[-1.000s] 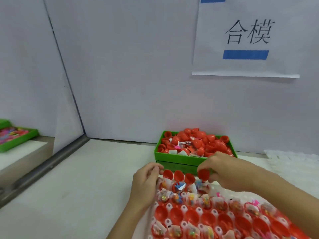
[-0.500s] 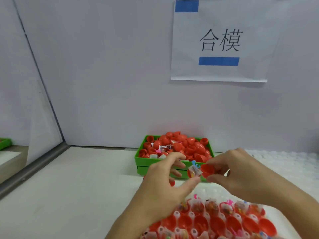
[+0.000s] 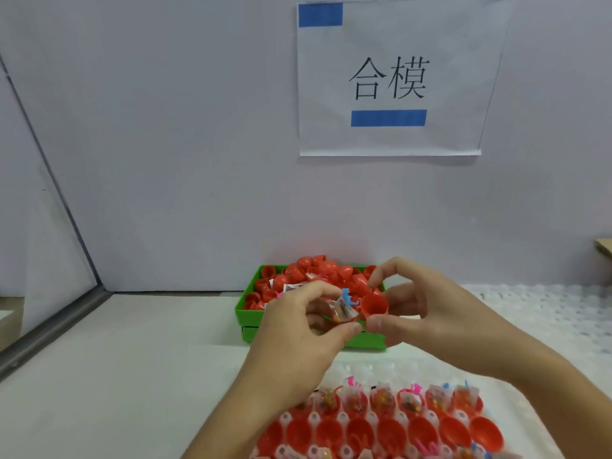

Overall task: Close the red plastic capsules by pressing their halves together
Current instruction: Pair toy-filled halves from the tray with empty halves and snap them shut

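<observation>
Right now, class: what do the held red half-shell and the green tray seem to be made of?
Red half-shell: probably thin moulded plastic, smooth with a soft sheen, a hollow cup with an even rim. Green tray: probably rigid plastic, uniform bright colour, straight moulded walls, fairly matte.

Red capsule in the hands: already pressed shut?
No. The right hand holds an open red half apart from the filled half pinched by the left hand.
</observation>
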Demonstrator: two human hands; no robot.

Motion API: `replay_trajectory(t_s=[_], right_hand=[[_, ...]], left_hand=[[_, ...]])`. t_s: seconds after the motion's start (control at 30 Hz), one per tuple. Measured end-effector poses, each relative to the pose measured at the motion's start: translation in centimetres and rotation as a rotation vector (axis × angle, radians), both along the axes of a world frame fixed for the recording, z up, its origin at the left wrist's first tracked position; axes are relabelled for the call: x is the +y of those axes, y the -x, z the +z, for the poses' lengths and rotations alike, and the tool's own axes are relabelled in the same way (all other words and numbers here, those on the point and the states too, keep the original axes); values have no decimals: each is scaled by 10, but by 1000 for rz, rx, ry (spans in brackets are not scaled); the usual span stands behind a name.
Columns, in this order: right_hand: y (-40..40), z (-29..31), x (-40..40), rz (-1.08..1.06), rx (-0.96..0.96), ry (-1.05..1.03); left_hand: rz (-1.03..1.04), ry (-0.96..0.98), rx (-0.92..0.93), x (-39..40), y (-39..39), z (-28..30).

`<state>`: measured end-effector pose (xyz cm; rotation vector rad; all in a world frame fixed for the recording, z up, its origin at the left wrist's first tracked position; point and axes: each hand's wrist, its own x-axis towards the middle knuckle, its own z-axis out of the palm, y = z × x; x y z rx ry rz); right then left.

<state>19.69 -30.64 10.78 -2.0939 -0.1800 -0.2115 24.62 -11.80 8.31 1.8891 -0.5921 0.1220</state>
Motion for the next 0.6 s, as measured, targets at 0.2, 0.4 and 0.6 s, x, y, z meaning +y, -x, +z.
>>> replay_trajectory(t_s=[0.2, 0.4, 0.6], right_hand=[[-5, -8, 12, 72, -16, -16], [-10, -17, 13, 37, -67, 13], [-9, -15, 14, 51, -123, 57]], left_hand=[[-95, -117, 7, 8, 1, -6], [-109, -171, -52, 5, -3, -7], [-93, -170, -60, 7, -3, -5]])
